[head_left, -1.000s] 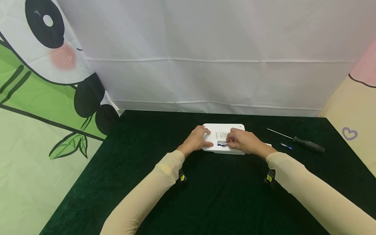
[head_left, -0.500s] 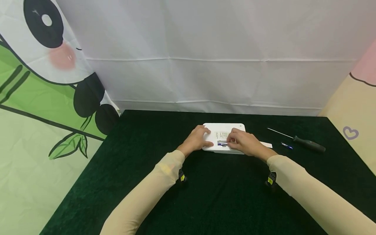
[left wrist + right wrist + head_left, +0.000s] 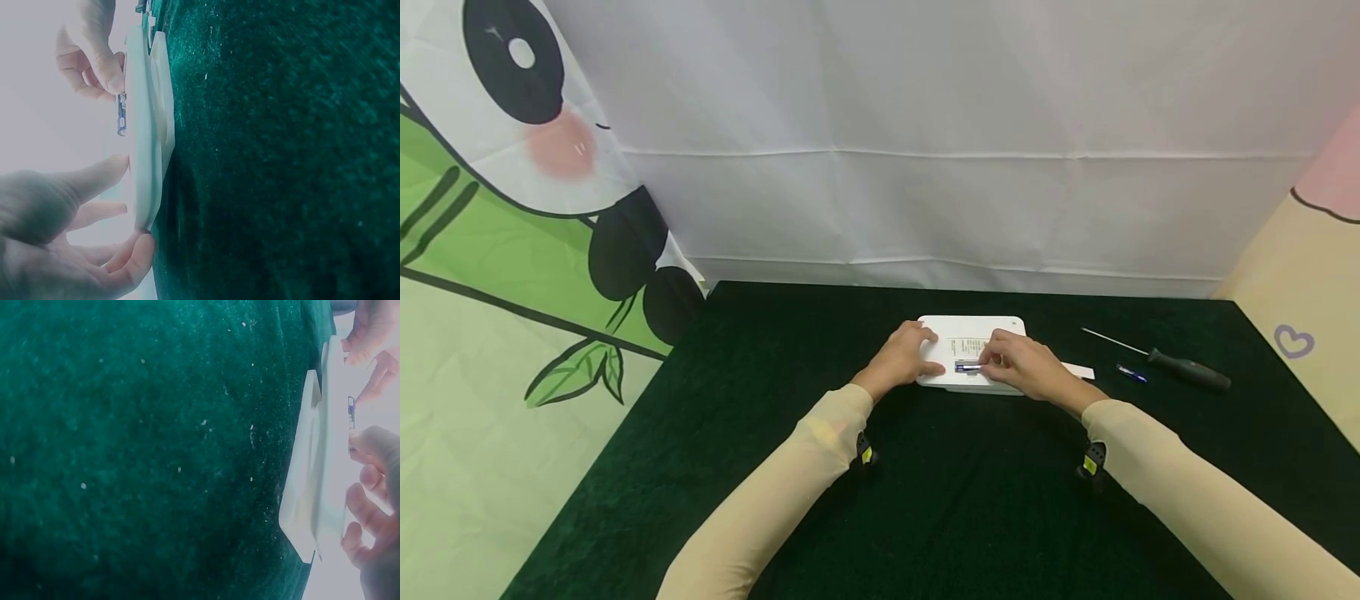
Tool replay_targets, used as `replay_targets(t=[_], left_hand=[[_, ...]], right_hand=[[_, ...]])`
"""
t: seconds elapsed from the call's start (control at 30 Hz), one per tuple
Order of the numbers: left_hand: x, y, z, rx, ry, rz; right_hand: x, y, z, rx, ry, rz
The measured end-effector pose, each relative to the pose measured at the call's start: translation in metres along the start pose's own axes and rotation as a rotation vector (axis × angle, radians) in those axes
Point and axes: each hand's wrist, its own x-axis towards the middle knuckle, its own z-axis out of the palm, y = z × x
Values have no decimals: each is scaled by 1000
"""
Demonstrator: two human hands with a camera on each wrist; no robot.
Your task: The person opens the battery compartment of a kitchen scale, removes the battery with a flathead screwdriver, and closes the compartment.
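Observation:
A flat white plastic device lies on the dark green cloth, with printed text and a small open battery compartment on its upper face. My left hand holds its left end; in the left wrist view the thumb rests on the face while fingertips curl at the edge. My right hand pinches a blue AA-type battery at the compartment. In the head view, the battery's left part shows in the slot and the fingertips hide its right part. The right wrist view shows the device's side edge.
To the right of the right hand lie a second blue battery and a screwdriver with a dark handle. A flat white piece shows behind the right wrist. Green cloth covers the table, and a white curtain hangs behind it.
The battery under the right fingers lies straighter in the compartment than before. The right hand has shifted very slightly; the left hand and the device stay in place.

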Motion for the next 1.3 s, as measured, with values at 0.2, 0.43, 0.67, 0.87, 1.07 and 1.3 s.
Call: replay_targets(t=[0.2, 0.43, 0.67, 0.87, 1.07, 1.3], left_hand=[[1, -2, 1, -2, 3, 8], [2, -2, 2, 4, 8, 23], [1, 0, 0, 10, 6, 16], [0, -1, 0, 5, 2, 11], [0, 0, 1, -3, 2, 4], [0, 0, 1, -5, 3, 0]], right_hand=[[0, 1, 1, 33, 11, 1], [-2, 4, 0, 85, 29, -36], [0, 4, 1, 96, 36, -30], [3, -1, 2, 84, 41, -4], [-1, 3, -6, 74, 81, 63], [-27, 32, -28, 24, 142, 167]])
